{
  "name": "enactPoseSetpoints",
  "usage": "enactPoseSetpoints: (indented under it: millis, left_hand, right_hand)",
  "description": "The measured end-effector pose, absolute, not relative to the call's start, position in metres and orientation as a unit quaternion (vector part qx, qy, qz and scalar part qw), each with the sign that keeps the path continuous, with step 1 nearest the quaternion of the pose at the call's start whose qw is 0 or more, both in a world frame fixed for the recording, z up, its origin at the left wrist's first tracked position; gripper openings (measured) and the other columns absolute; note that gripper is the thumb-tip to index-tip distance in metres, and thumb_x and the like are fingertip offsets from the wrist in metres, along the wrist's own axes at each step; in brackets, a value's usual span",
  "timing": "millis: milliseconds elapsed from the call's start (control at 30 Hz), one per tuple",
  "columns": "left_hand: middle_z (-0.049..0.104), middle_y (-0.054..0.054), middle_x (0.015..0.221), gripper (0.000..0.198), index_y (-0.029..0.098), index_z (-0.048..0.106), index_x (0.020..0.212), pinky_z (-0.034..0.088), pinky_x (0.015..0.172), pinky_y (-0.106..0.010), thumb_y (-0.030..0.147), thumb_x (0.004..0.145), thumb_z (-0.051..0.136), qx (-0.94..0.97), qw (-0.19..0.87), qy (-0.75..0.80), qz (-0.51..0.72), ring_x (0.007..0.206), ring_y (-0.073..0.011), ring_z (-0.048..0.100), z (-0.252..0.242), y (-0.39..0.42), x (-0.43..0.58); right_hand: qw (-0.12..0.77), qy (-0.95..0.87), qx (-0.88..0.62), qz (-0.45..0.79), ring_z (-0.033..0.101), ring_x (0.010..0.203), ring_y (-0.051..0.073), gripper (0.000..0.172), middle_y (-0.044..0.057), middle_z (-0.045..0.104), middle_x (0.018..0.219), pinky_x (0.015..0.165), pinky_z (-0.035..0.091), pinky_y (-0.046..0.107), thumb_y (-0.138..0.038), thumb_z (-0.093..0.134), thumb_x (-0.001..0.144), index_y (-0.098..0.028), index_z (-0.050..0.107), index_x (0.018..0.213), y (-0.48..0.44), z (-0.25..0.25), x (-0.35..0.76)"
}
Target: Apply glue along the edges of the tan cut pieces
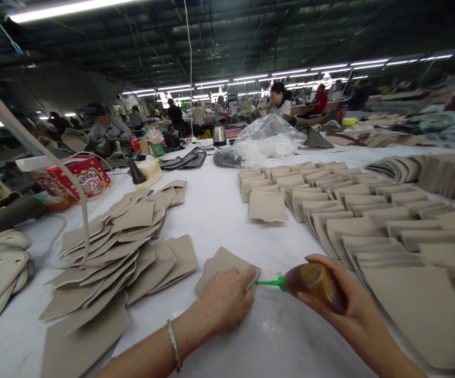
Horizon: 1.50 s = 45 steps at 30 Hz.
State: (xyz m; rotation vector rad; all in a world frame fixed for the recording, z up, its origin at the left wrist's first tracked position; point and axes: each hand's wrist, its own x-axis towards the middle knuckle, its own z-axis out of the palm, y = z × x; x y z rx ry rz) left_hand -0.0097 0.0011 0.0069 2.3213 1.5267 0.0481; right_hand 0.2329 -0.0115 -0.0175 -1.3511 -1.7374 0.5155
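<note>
My left hand (227, 299) is closed on a beige leather-like piece (221, 262), gripping it near its right corner on the white tabletop (215, 210). Wrapped in my right hand (349, 294) is a glue bottle (316, 283) of amber-brown liquid, tilted onto its side. Its thin green nozzle points left, and the tip is at or very close to the piece's right edge. Loosely stacked beige pieces (133, 252) lie to the left of my left hand. Overlapping rows of similar beige pieces (353, 215) spread out on the right.
A pale hose (60, 163) hangs down across the left pile. Behind it are a red patterned box (73, 178) and a black cone on a yellowish block (148, 173). Clear plastic bags (266, 139) and a metal kettle (219, 136) stand farther back. Several people work beyond the table.
</note>
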Motion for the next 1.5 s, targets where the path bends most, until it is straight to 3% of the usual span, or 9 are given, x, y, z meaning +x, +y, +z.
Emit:
enactPoseSetpoints:
  millis: [167,300,500,700,1233,1367,1500]
  left_hand:
    - [0.065,-0.009,0.099,0.047,0.028,0.05,0.13,0.049,0.08,-0.04,0.025,0.084,0.038,0.814,0.212,0.541,0.011,0.091,-0.0299,0.063,0.007,0.002,-0.012]
    - [0.064,-0.009,0.103,0.05,0.029,0.044,0.137,0.049,0.083,-0.041,0.029,0.088,0.036,0.811,0.221,0.541,0.014,0.093,-0.0298,0.063,0.006,0.001,-0.013]
    - [0.063,-0.011,0.1,0.044,0.024,0.049,0.13,0.049,0.081,-0.042,0.031,0.089,0.034,0.806,0.226,0.547,0.001,0.092,-0.0309,0.062,0.009,-0.003,-0.015]
    - [0.062,-0.011,0.098,0.042,0.022,0.049,0.127,0.05,0.08,-0.041,0.028,0.088,0.034,0.806,0.231,0.545,0.002,0.089,-0.0295,0.062,0.008,-0.005,-0.018]
    - [0.058,-0.011,0.111,0.052,0.019,0.04,0.141,0.047,0.09,-0.038,0.032,0.091,0.032,0.802,0.262,0.536,0.021,0.1,-0.0277,0.059,-0.002,-0.007,-0.025]
    - [0.057,-0.011,0.112,0.052,0.019,0.04,0.142,0.046,0.09,-0.037,0.033,0.092,0.031,0.804,0.263,0.534,0.024,0.1,-0.0274,0.059,0.0,-0.008,-0.025]
    - [0.057,-0.011,0.114,0.053,0.019,0.038,0.143,0.045,0.092,-0.037,0.033,0.092,0.032,0.799,0.269,0.537,0.016,0.102,-0.0271,0.058,0.001,-0.008,-0.024]
  right_hand:
    - [0.441,-0.661,-0.567,0.216,0.062,0.086,0.023,0.049,0.0,0.062,0.103,0.076,0.05,0.033,-0.053,0.069,0.081,-0.03,0.05,0.12,-0.01,-0.019,0.234]
    - [0.43,-0.668,-0.556,0.246,0.06,0.097,0.024,0.048,0.001,0.061,0.109,0.084,0.047,0.033,-0.053,0.07,0.08,-0.03,0.052,0.118,-0.011,-0.021,0.234]
    - [0.434,-0.64,-0.568,0.283,0.062,0.084,0.023,0.052,0.001,0.061,0.099,0.075,0.049,0.032,-0.055,0.07,0.078,-0.028,0.051,0.118,-0.01,-0.021,0.236]
    - [0.415,-0.663,-0.537,0.316,0.059,0.103,0.023,0.048,0.001,0.059,0.116,0.087,0.046,0.03,-0.054,0.07,0.079,-0.03,0.052,0.117,-0.018,-0.024,0.235]
    - [0.402,-0.68,-0.511,0.34,0.059,0.105,0.022,0.047,0.002,0.06,0.116,0.087,0.046,0.024,-0.045,0.07,0.081,-0.028,0.051,0.12,-0.037,-0.029,0.229]
    - [0.44,-0.628,-0.542,0.343,0.059,0.099,0.022,0.044,0.001,0.06,0.111,0.084,0.044,0.025,-0.045,0.069,0.079,-0.027,0.053,0.117,-0.046,-0.022,0.217]
    - [0.454,-0.619,-0.53,0.361,0.056,0.106,0.023,0.044,0.001,0.06,0.114,0.089,0.042,0.025,-0.043,0.07,0.076,-0.027,0.056,0.115,-0.05,-0.02,0.211]
